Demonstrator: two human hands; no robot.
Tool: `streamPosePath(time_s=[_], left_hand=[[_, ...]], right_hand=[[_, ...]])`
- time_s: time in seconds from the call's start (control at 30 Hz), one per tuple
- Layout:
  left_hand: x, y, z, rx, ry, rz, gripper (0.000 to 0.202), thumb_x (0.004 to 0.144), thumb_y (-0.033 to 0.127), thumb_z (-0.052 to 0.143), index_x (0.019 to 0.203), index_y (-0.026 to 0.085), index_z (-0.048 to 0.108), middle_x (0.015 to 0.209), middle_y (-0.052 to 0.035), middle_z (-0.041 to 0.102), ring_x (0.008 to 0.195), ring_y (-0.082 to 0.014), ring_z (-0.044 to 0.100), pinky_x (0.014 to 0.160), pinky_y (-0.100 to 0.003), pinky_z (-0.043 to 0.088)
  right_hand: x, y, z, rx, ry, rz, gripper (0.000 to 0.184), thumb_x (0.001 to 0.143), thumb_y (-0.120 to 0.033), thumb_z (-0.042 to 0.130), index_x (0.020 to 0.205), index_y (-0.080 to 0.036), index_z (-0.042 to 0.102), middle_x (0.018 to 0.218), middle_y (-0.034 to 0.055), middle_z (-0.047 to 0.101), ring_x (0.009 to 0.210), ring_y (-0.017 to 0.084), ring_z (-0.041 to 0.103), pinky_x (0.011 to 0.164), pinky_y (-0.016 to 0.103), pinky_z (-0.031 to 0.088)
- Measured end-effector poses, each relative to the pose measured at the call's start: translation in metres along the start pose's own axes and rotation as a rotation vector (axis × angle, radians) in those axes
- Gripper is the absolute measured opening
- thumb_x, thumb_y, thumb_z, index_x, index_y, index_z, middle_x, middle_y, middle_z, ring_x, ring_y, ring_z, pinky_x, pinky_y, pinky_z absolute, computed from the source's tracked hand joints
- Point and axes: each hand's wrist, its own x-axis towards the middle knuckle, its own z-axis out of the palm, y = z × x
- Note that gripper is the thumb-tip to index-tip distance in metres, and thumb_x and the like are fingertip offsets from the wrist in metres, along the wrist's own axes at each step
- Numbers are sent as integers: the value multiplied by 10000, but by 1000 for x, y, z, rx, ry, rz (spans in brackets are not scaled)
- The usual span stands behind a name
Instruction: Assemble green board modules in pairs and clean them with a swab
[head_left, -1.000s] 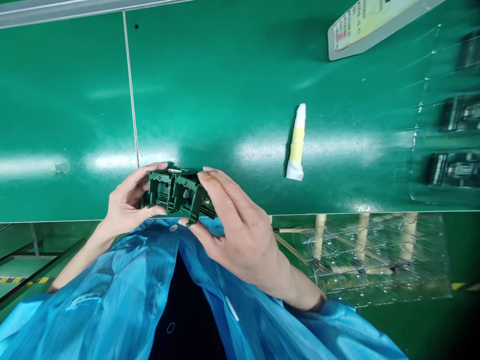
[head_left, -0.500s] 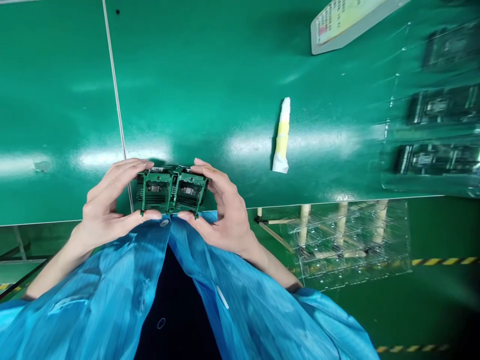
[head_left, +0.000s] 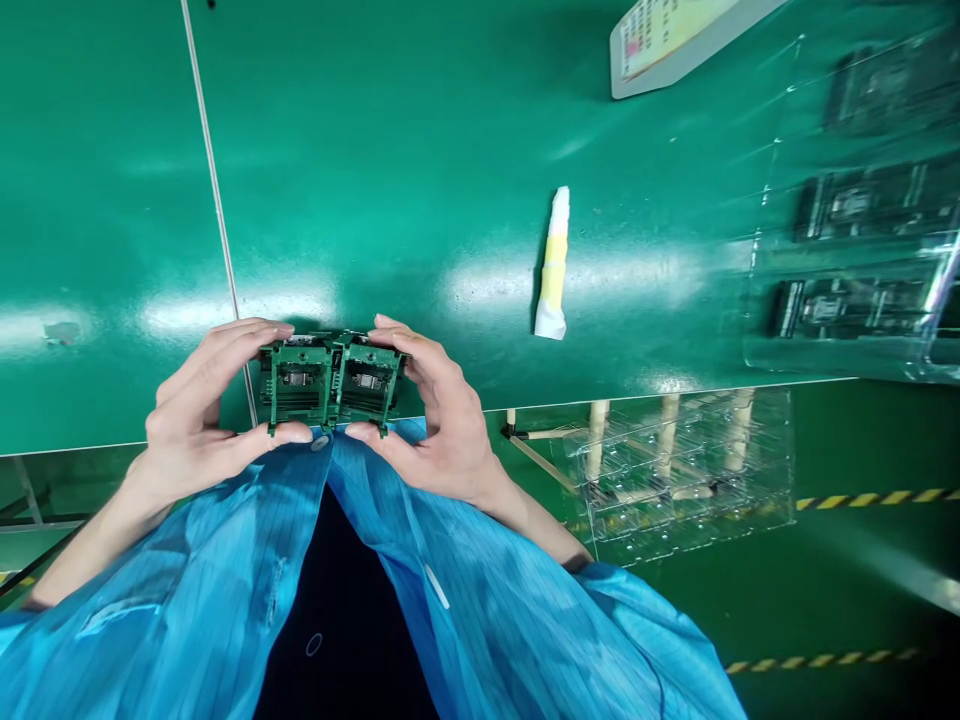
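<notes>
Two dark green, open-framed plastic housings stand side by side near the table's front edge, their inner sides touching or nearly so. Each has a small metal part inside. My left hand (head_left: pixel 214 405) grips the left housing (head_left: pixel 298 412), fingers at its far side and thumb at its near side. In the same way my right hand (head_left: pixel 439 415) grips the right housing (head_left: pixel 365 410). The two are slightly angled to each other. Whether they are joined cannot be made out.
A white-and-yellow wrapped stick (head_left: pixel 553 265) lies right of my hands on the green table (head_left: pixel 420 150). Behind it is a pale container (head_left: pixel 667 60) with a printed label. Clear trays (head_left: pixel 757 345) with dark parts sit at the right. Below the edge, more clear trays (head_left: pixel 690 520) rest on a rack.
The whole view has shifted slightly, so things appear a little further left. Both hands keep their hold on the housings, whose angle looks almost the same.
</notes>
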Motion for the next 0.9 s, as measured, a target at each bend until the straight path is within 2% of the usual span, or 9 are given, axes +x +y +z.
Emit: streamPosePath(time_s=[0.17,0.4,0.57,0.67,0.73,0.8,0.9], left_hand=[[-4,-2,1,-41,17,-94,775,691,454,864,1387,374,532,1219,-51,682,1151,-326,632,981,-595,558],[-3,-3,2,-67,12,-97,749,703,395,865,1381,346,549,1214,-70,674,1166,-331,628,1002,-590,545],[-11,-20,5,-58,-15,-153,735,699,372,869,1365,350,559,1263,-48,668,1206,-307,624,1100,-530,511],[-22,-29,5,4,0,-251,743,647,406,896,1322,314,601,1258,-39,688,1193,-307,639,1164,-518,458],[-28,-31,5,20,43,-362,770,593,442,918,1287,275,629,1238,-62,702,1165,-333,655,1160,-558,446],[-32,-32,6,8,73,-479,792,546,487,928,1247,240,656,1206,-98,712,1142,-369,664,1138,-614,440],[-35,-32,8,-23,91,-552,792,516,530,927,1201,220,680,1180,-122,718,1136,-392,665,1128,-644,429]], right_hand=[[1,-8,-1,-72,-16,1,641,857,-282,721,1407,-204,402,1420,165,540,1400,272,474,1122,482,479],[1,-6,-2,-92,-13,-37,645,859,-285,722,1409,-180,402,1415,178,546,1396,266,480,1110,458,494],[5,2,2,-240,-66,4,577,902,-340,672,1398,-181,422,1435,162,545,1410,256,467,1167,484,430],[7,3,-13,-349,-191,-17,657,920,-407,642,1460,-168,354,1482,165,503,1458,255,396,1211,501,360],[8,4,-34,-404,-233,-6,772,886,-522,658,1490,-184,316,1511,165,466,1466,268,378,1194,499,382],[9,10,-60,-525,-71,48,743,881,-581,635,1466,-216,359,1470,155,501,1412,281,446,1133,510,444],[13,30,-96,-830,319,161,544,897,-547,617,1297,-190,526,1256,168,612,1181,307,598,962,521,534]])
